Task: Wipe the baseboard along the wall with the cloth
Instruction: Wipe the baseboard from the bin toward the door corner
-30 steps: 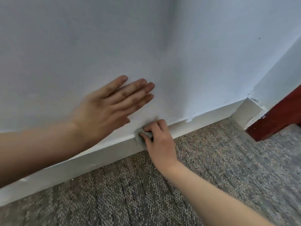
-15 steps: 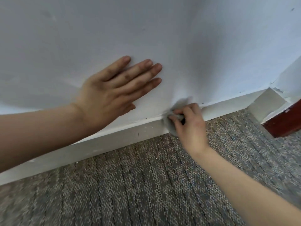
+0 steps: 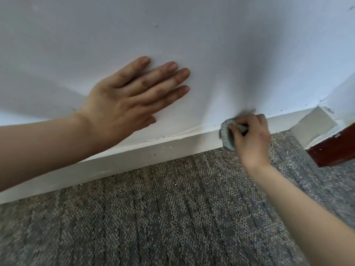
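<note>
Down at the foot of the wall, the person's right hand [image 3: 251,137] is gripping a small grey cloth [image 3: 226,137], with the fingers curling around the bunched fabric. The hand is pressing the cloth against the white baseboard [image 3: 134,160], and the cloth is covering the board from about its top edge almost to the carpet [image 3: 153,217]. The cloth and the fingers are looking a little blurred, so the exact fold of the fabric cannot be told.

The left hand [image 3: 123,104] is lying flat on the pale wall [image 3: 192,35], above the baseboard and to the left of the right hand. Its fingers are stretching out straight, close to each other, and pointing to the right. This hand is holding nothing; only the palm and fingers are resting on the paint. Both forearms are coming in bare from the lower edges of the view.

The baseboard is running in a slanted line from the lower left to the upper right. Along its top edge the paint is showing small chips, and some dark marks are sitting on its face between the two hands. At the right end the board is meeting a corner piece [image 3: 313,127] that is turning toward the camera, just beside a dark red wooden part [image 3: 334,148]. A soft shadow is falling on the wall above the right hand. The carpet is grey-brown with darker lines and is touching the bottom of the baseboard.
</note>
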